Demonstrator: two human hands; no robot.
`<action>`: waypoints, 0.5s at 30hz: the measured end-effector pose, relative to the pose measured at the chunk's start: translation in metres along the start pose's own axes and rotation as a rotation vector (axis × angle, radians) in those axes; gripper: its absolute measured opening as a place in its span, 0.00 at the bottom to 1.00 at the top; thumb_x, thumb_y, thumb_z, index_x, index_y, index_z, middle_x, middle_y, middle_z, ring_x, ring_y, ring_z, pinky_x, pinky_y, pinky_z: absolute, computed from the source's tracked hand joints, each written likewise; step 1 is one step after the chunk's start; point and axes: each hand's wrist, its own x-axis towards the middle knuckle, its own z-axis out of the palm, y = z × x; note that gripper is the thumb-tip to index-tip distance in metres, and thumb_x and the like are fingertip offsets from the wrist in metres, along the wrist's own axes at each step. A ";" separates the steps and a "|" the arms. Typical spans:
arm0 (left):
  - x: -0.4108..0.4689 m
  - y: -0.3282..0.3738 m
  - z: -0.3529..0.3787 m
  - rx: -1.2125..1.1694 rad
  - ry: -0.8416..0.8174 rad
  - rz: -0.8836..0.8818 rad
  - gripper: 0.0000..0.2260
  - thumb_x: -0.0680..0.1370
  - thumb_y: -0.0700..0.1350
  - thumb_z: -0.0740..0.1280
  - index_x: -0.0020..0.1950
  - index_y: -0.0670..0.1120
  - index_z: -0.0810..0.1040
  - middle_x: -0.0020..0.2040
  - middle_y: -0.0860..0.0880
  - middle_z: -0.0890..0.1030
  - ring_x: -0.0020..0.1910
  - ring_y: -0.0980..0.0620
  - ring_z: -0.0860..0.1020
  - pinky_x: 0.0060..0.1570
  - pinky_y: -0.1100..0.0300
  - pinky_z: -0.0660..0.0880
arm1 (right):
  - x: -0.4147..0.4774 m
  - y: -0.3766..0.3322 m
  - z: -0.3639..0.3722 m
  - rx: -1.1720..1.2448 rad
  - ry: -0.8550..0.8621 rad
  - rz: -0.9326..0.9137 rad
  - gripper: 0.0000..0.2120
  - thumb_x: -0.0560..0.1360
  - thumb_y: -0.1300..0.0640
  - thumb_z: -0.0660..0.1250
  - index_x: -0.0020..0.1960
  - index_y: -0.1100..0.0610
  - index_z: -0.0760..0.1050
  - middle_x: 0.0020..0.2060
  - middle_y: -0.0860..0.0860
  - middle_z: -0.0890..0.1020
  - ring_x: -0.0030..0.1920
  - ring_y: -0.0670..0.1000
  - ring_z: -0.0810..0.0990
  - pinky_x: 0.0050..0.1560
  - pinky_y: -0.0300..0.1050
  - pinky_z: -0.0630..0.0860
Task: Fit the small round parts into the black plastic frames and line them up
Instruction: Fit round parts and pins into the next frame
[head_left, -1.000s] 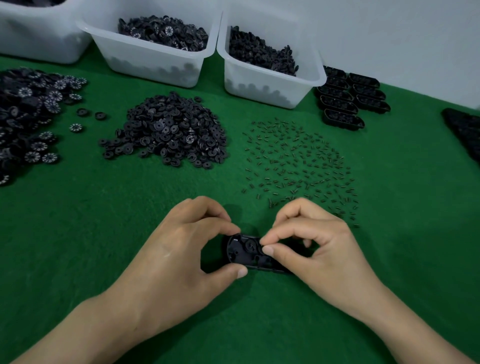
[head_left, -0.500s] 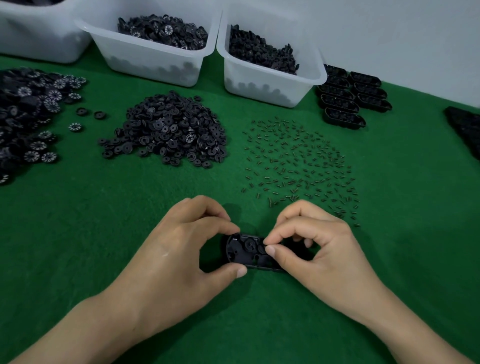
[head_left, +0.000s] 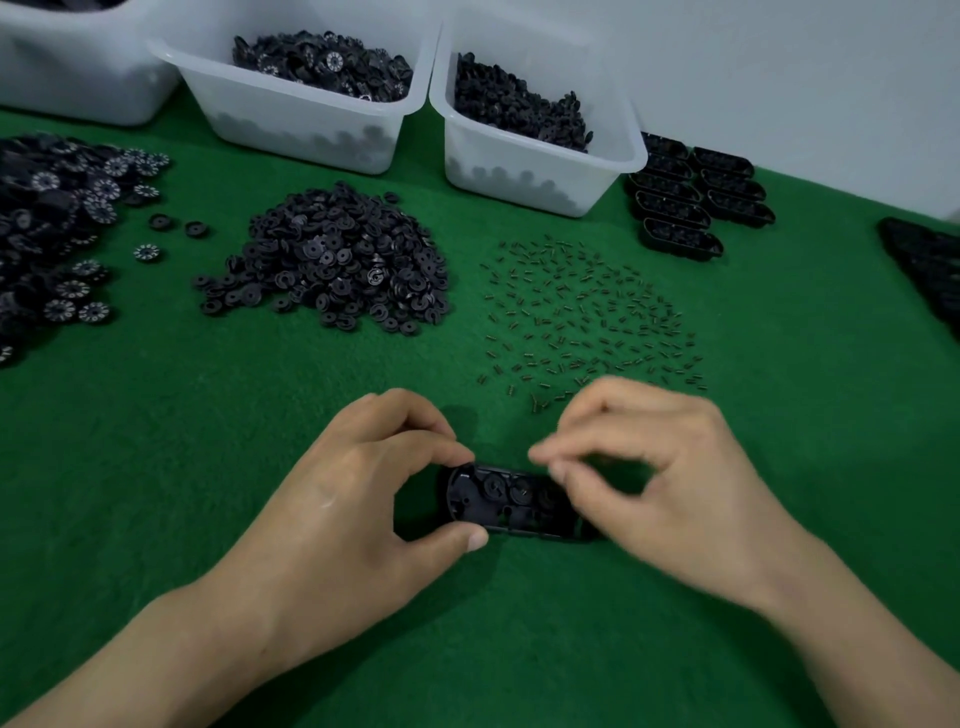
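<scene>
From the head camera, the black frame (head_left: 483, 512) lies flat on the green felt table (head_left: 156, 441), near the front edge and about midway between the two forearms. The left hand (head_left: 363, 499) grips the frame's left end, forefinger curled over the far edge and thumb pressed against the near edge. Two round parts (head_left: 493, 486) sit side by side inside the frame. The right hand (head_left: 660, 483) is blurred; it hovers over the frame's right end and hides it, with thumb and forefinger tips drawn close together. Whether they pinch anything cannot be told. Beyond the hands, small dark pins (head_left: 582, 317) are scattered over the felt, and to their left stands a heap of black discs (head_left: 337, 260). A wider spread of discs with white markings (head_left: 57, 223) lies at the left edge. Two white bins (head_left: 311, 130) holding more black pieces stand at the back, and just right of them a row of frames (head_left: 691, 208) is set close together. Another dark stack (head_left: 930, 270) shows at the right edge.
</scene>
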 end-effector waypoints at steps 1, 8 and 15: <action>0.000 0.000 0.000 0.001 -0.003 -0.001 0.20 0.65 0.62 0.66 0.51 0.52 0.80 0.49 0.62 0.72 0.52 0.61 0.72 0.54 0.71 0.67 | 0.007 0.002 -0.002 0.005 0.027 0.020 0.06 0.70 0.57 0.68 0.45 0.50 0.83 0.37 0.41 0.78 0.37 0.40 0.76 0.38 0.30 0.71; 0.000 0.001 0.000 -0.013 0.005 0.004 0.25 0.64 0.65 0.62 0.52 0.51 0.80 0.50 0.62 0.72 0.52 0.61 0.71 0.55 0.71 0.66 | 0.048 0.010 0.008 -0.287 -0.050 0.014 0.06 0.73 0.57 0.69 0.49 0.50 0.82 0.41 0.49 0.79 0.45 0.50 0.76 0.47 0.50 0.75; 0.001 0.000 0.000 -0.005 0.005 0.012 0.23 0.65 0.64 0.63 0.51 0.51 0.80 0.49 0.61 0.72 0.51 0.61 0.72 0.55 0.70 0.66 | 0.052 0.007 0.002 -0.341 -0.150 -0.034 0.02 0.73 0.58 0.66 0.44 0.52 0.77 0.40 0.43 0.75 0.41 0.39 0.71 0.44 0.37 0.71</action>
